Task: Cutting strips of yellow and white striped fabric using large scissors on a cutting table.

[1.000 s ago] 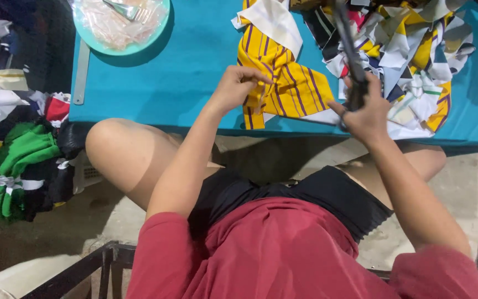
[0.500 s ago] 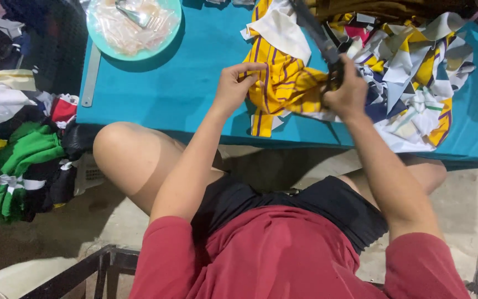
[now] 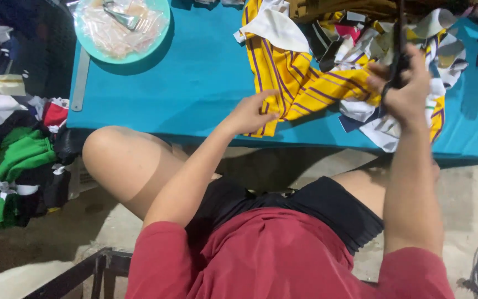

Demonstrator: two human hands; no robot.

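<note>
Two hands: at work on counter [image 3: 195, 94]
Left hand [image 3: 248, 113]: pinching striped cloth [image 3: 283, 77] — soft, light; best held near cut edge
Right hand [image 3: 402, 88]: clamped on scissors [image 3: 400, 39]

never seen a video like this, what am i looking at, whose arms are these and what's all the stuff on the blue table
No machine here: the camera sits on a person's head and looks down, so you see their own arms, red shirt and knees. They sit at a blue table. The left hand pinches the edge of a yellow cloth with purple stripes. The right hand grips dark scissors over a heap of mixed fabric scraps. At the far left of the table stands a teal plate holding clear plastic and a small metal tool, with a ruler beside it. More clothes lie piled on the floor.
</note>
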